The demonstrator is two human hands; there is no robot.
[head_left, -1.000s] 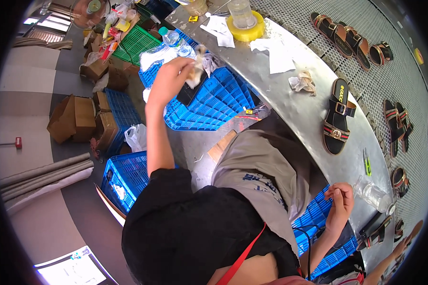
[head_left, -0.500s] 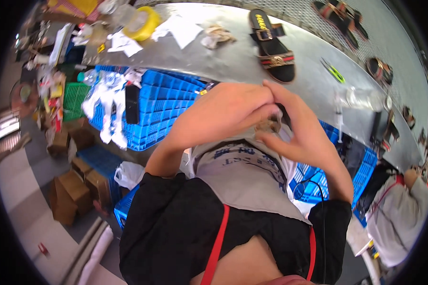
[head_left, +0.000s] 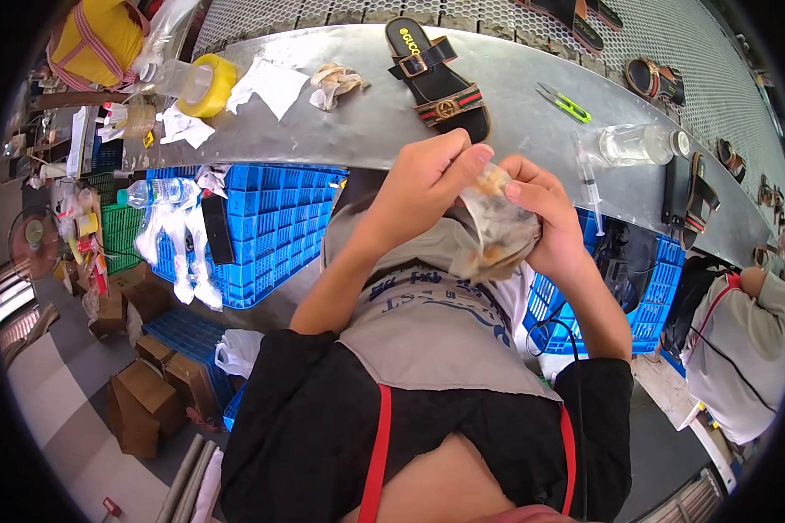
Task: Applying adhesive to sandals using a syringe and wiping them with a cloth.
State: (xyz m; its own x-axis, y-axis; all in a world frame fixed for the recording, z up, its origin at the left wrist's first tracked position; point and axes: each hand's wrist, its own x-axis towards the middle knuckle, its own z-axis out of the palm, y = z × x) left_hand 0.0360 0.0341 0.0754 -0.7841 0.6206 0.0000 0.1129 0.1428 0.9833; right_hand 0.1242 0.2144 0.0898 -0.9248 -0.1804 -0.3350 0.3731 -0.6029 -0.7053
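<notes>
A stained, off-white cloth (head_left: 501,231) hangs between my two hands above my lap, in front of the table edge. My left hand (head_left: 432,179) pinches its upper left side with thumb and fingers. On the other side my right hand (head_left: 545,213) grips it, thumb on top. Just beyond the hands lies a black sandal (head_left: 429,74) with a buckled strap and a striped strap, on the metal table (head_left: 323,139). A second crumpled, soiled cloth (head_left: 334,85) rests left of the sandal.
Green-handled snips (head_left: 567,105), a syringe (head_left: 588,187) and a clear bottle (head_left: 641,144) lie to the right. Yellow tape (head_left: 209,85) and white paper (head_left: 269,87) sit at left. Blue crates (head_left: 279,222) stand below the table. Another person (head_left: 741,349) is at far right.
My hands have parted from their overlapped position, and the cloth that was mostly hidden now shows spread between them. The view has shifted slightly.
</notes>
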